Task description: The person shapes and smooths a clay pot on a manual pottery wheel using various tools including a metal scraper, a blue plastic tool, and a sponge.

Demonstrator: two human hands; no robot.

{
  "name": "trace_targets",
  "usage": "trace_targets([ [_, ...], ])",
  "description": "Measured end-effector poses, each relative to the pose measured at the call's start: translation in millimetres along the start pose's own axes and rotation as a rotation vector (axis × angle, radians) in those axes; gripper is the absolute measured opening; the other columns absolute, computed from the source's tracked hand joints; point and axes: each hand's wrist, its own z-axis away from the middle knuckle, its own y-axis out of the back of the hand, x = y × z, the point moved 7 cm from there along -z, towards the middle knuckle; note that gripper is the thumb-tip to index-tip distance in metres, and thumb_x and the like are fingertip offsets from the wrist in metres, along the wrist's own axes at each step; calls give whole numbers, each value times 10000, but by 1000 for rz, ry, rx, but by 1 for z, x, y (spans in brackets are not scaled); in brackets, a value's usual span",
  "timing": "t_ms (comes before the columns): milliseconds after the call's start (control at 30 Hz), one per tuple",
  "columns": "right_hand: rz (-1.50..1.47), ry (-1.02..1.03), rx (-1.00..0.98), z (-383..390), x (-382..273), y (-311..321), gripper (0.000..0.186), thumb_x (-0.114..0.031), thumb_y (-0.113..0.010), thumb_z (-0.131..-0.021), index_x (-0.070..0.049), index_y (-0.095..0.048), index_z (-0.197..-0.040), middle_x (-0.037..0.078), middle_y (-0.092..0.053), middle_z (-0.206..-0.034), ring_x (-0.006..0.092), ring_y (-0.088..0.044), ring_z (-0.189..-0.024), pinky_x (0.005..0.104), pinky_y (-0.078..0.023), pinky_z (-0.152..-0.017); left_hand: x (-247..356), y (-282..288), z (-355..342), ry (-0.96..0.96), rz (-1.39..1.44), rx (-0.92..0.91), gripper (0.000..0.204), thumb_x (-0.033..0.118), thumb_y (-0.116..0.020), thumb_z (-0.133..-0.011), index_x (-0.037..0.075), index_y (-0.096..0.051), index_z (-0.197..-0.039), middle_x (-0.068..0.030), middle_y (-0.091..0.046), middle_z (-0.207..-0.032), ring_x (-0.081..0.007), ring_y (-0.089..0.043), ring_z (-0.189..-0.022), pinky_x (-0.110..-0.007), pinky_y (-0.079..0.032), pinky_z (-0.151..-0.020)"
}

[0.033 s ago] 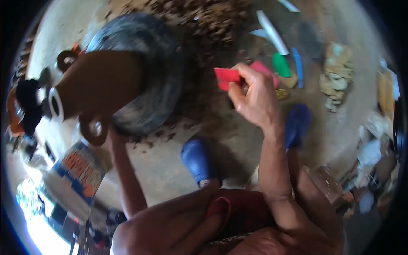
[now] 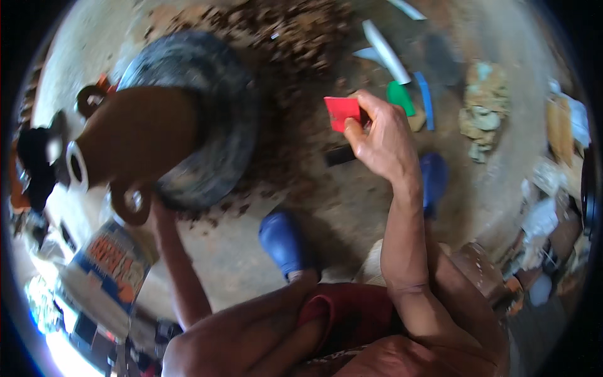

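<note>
A brown clay pot [image 2: 138, 132] with two loop handles and a pale-rimmed mouth rests tipped toward the left on a dark round wheel [image 2: 223, 151]. My left hand [image 2: 160, 210] is at the wheel’s near rim beside the lower handle, its fingers mostly hidden. To the right of the wheel, my right hand [image 2: 380, 132] pinches a small, flat red piece [image 2: 338, 110] between thumb and fingers. Behind that hand lie a green piece [image 2: 399, 95], a blue strip [image 2: 425, 100] and a white strip [image 2: 383, 50]. A dark block [image 2: 339, 156] is just below the hand.
Clay crumbs [image 2: 289, 38] cover the floor beyond the wheel. A lumpy pale heap [image 2: 483, 116] lies at the right, clutter [image 2: 540, 213] along the far right. A bucket with a printed side [image 2: 116, 254] stands lower left. My blue shoes [image 2: 279, 242] are on the floor.
The whole view has shifted slightly. The red piece in my right hand has turned a little, and a dark block now shows below that hand.
</note>
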Motion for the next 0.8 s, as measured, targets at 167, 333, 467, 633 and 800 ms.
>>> trace_targets([
  [167, 215, -290, -137, -17, 74, 87, 291, -121, -724, -836, -19, -730, -1108, 222, -759, -946, 407, -742, -926, 486, -559, -841, -13, -9, -11, -42, -33, -32, 486, 427, -513, -1127, 9, -669, -1317, -110, -727, -1195, -214, -692, -1063, -398, -565, -948],
  [333, 569, 75, 595, -69, 80, 129, 606, -247, -870, -793, -49, -702, -1341, 209, -741, -1221, 400, -683, -1195, 485, -536, -1022, 4, 20, -23, -115, -104, -17, 502, 437, -511, -1131, -4, -685, -1297, -113, -741, -1169, -197, -695, -1040, -376, -560, -936],
  [467, 649, -94, 267, -115, 143, 141, 778, -203, -808, -888, -267, -497, -1597, 233, -633, -1419, 443, -627, -1278, 529, -514, -1080, 33, -16, -10, -226, -198, -78, 516, 445, -509, -1135, -13, -697, -1281, -115, -752, -1148, -184, -697, -1021, -358, -556, -926],
  [633, 850, 192, 552, -98, 147, 186, 701, -217, -749, -993, -139, -457, -1624, 265, -584, -1508, 451, -594, -1349, 498, -489, -1118, 55, -35, -28, -268, -194, -117, 536, 454, -506, -1140, -25, -713, -1261, -118, -765, -1122, -167, -700, -997, -336, -551, -914],
  [800, 137, 250, 612, -63, -11, 107, 648, -327, -703, -1050, -121, -467, -1617, 169, -519, -1626, 311, -543, -1446, 444, -432, -1188, 6, 28, -72, -176, -254, -6, 598, 506, -519, -1127, -47, -722, -1227, -115, -767, -1112, -180, -691, -1000, -330, -532, -928],
])
